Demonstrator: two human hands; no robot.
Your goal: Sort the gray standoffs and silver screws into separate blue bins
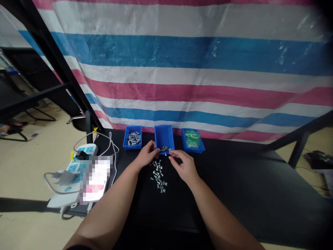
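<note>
My left hand is at the front left corner of the middle blue bin, its fingers bent together. Whether they grip the bin's rim or a small part is hidden. My right hand is at the front right corner of that bin, thumb and forefinger pinched close together; what is between them is too small to make out. Small metal screws lie at the near end of the middle bin. Below my hands, a loose pile of silver screws spreads over the black table.
To the left stands a blue bin of grey cylindrical pieces; to the right, another blue bin holds green packets. A power strip, cables and a blurred-out phone occupy the table's left side. A striped sheet hangs behind.
</note>
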